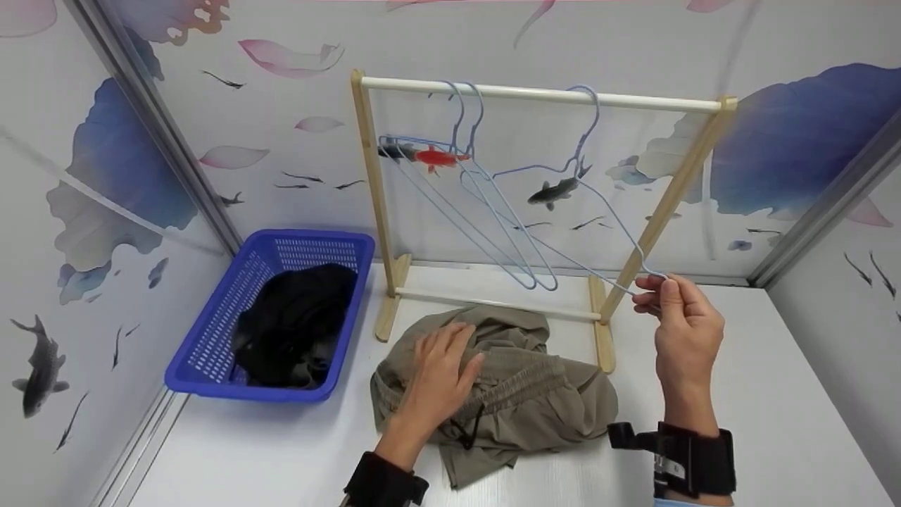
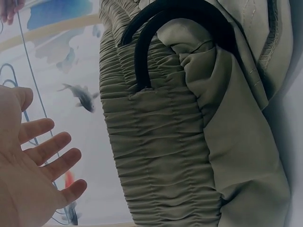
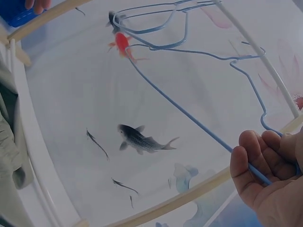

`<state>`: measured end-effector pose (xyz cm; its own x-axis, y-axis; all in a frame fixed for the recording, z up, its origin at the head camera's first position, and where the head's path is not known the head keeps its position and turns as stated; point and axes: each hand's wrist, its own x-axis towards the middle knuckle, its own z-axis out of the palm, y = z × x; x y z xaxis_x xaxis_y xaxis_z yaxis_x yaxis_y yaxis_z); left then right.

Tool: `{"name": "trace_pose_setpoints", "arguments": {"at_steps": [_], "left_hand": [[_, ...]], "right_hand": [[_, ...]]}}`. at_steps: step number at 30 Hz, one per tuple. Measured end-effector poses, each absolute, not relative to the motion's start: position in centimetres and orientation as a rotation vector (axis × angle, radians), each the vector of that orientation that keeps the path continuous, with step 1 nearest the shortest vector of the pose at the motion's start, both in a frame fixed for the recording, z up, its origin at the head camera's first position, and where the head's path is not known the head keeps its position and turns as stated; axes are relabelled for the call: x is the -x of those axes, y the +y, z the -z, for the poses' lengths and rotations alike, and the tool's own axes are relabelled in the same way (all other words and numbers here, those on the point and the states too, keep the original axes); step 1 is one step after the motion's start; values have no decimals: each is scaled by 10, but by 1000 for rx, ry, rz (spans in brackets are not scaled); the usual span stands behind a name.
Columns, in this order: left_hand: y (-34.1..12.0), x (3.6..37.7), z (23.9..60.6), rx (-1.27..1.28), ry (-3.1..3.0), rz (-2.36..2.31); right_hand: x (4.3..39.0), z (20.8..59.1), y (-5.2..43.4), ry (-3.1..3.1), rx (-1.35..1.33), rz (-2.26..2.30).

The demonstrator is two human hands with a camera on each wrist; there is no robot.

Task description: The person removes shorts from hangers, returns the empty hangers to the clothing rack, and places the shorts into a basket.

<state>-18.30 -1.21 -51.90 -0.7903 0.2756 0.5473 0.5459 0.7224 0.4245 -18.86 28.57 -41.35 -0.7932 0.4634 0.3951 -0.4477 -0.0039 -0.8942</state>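
Note:
My right hand (image 1: 686, 331) pinches one lower corner of a blue wire hanger (image 1: 597, 113), whose hook hangs on the rack's rail. In the right wrist view the fingers of that hand (image 3: 274, 175) curl round the wire. Crumpled olive-green pants (image 1: 521, 387) with a gathered elastic waistband and a black drawstring (image 1: 473, 429) lie in front of the rack. Over them is my left hand (image 1: 440, 373), fingers extended. The left wrist view shows this hand (image 2: 33, 165) with spread fingers, apart from the waistband (image 2: 156, 142); whether it touches other cloth is unclear.
Two more blue hangers (image 1: 473, 130) hang towards the left of the white rail (image 1: 521, 90). Wooden posts (image 1: 373, 183) carry the rail. At left, a blue basket (image 1: 190, 387) holds dark clothing (image 1: 295, 317). Printed walls (image 1: 295, 42) surround the white table (image 1: 760, 394).

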Motion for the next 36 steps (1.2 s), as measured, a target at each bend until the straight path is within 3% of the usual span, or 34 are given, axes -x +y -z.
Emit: {"name": "trace_pose_setpoints", "arguments": {"at_steps": [18,36], "left_hand": [[-11,181,522,641,-2538,791],[-23,177,508,670,-2661,807]], "right_hand": [[186,420,292,-1763,49,-1817],[166,433,316,-2313,237,-1524]]}}
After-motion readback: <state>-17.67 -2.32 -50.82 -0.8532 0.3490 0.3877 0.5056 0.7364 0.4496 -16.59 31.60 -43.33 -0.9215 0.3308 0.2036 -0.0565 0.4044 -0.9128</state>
